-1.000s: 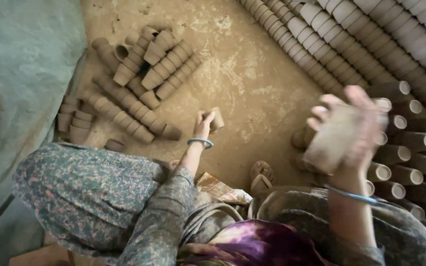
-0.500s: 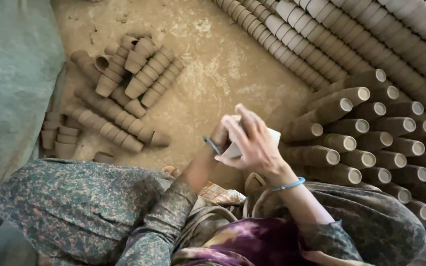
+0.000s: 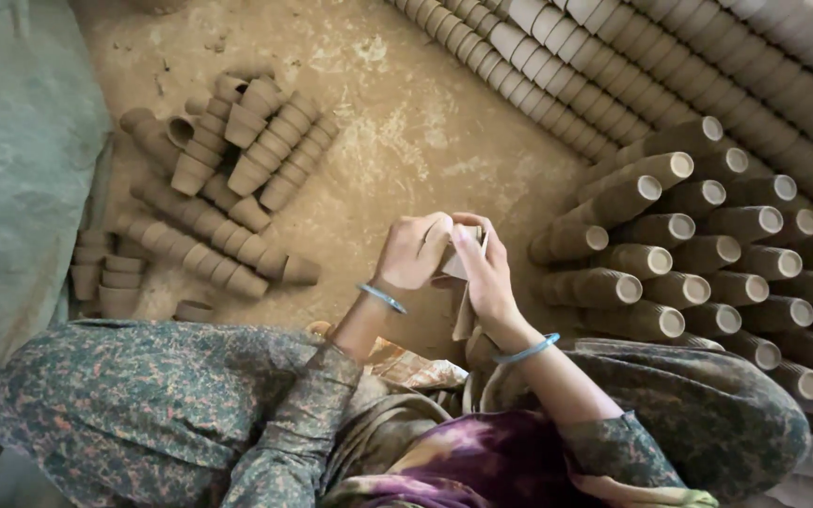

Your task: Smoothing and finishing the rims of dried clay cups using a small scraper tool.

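Item: short stack of nested clay cups, pale tan, held between both hands above the dirt floor, at the centre of the view and just left of the large bank of cup stacks. Long axis runs roughly upright in the picture, from the fingers down toward the lap; which end is the open one cannot be told, since the hands cover most of it.

Left hand: fingers curled around the upper part of the stack, gripping it. Right hand: closed on the same stack from the other side, thumb across the top.

Nearby: loose rows of cups lying on the floor to the left, well apart from the hands; long rows across the top right, cut off by the frame edge.

Hidden: cup count in the held stack; the stack's lower end, lost against the patterned clothing.
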